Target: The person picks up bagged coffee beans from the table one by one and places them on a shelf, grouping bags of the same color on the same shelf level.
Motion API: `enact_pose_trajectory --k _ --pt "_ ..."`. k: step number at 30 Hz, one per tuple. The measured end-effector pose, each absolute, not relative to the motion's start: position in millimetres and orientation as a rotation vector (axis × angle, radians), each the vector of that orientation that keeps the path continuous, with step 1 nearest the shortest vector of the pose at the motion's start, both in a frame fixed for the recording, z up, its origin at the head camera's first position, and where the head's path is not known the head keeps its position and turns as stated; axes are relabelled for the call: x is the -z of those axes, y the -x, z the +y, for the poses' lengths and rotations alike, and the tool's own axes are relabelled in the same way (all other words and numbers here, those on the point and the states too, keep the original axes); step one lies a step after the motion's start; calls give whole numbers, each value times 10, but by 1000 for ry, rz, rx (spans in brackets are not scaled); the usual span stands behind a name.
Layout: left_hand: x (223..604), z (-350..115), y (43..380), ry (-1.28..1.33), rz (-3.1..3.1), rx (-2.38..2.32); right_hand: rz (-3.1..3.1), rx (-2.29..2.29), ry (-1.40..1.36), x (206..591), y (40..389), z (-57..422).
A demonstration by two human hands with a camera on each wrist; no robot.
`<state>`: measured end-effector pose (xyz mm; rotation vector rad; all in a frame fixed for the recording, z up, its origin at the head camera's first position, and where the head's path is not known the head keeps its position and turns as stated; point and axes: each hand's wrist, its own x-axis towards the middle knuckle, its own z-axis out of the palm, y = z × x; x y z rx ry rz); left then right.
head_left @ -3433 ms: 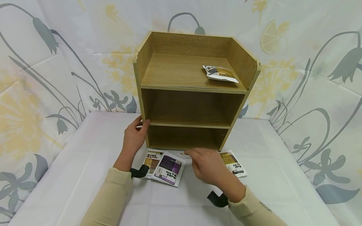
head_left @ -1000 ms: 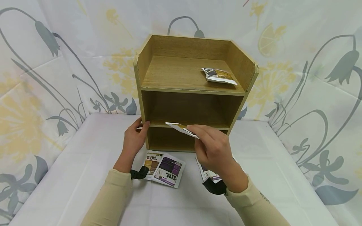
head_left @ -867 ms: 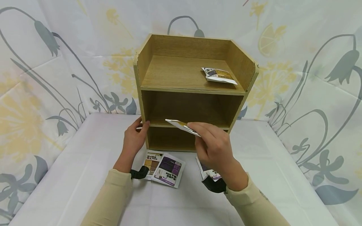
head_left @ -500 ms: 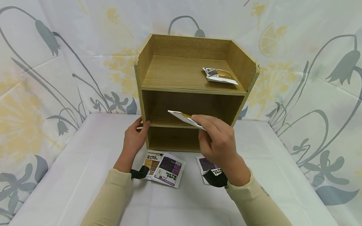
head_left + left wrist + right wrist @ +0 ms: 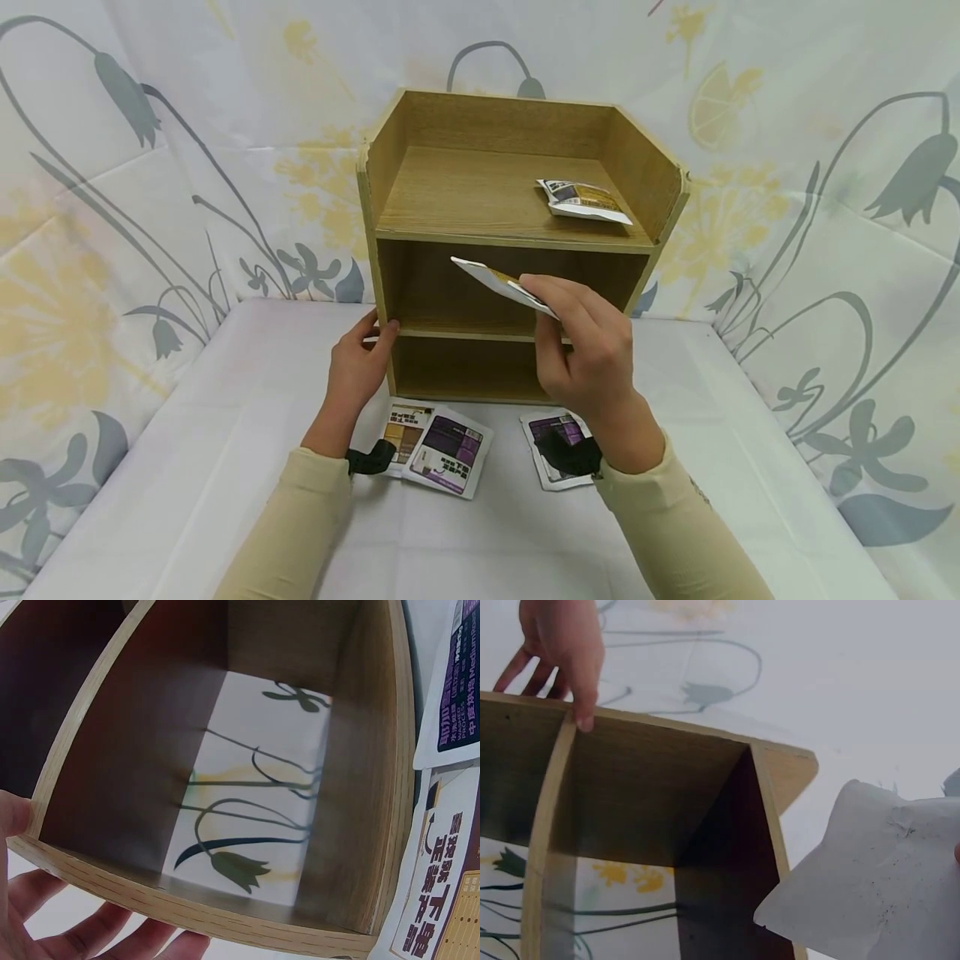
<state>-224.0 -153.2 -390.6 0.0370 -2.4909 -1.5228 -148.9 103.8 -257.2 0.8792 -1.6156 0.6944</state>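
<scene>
My right hand (image 5: 592, 350) pinches a white and yellow coffee packet (image 5: 501, 285) by its near edge. The packet tilts in front of the middle opening of the wooden shelf (image 5: 517, 242); its plain white back (image 5: 877, 877) faces the right wrist camera. My left hand (image 5: 358, 360) grips the shelf's left side panel, with the thumb at the front edge by the lower board and the fingers along the outer face (image 5: 82, 937). A yellow coffee packet (image 5: 588, 200) lies at the right of the top level.
On the white cloth before the shelf, a brown-yellow packet (image 5: 401, 432) lies partly under a purple one (image 5: 447, 454) at left. Another purple packet (image 5: 555, 479) lies at right, partly hidden by the right wrist's black camera mount (image 5: 570, 454). Flowered cloth (image 5: 187, 192) hangs behind.
My right hand has picked up the packet from the table and raised it to the middle opening. The purple packet at right has come into sight. My left hand stays put.
</scene>
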Motion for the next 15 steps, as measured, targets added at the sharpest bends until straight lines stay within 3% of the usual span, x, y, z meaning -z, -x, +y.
enact_pose_trajectory --k 15 --pt "3894 -1534 2242 -42 -2489 1528 -1576 -746 -846 2447 1550 1003"
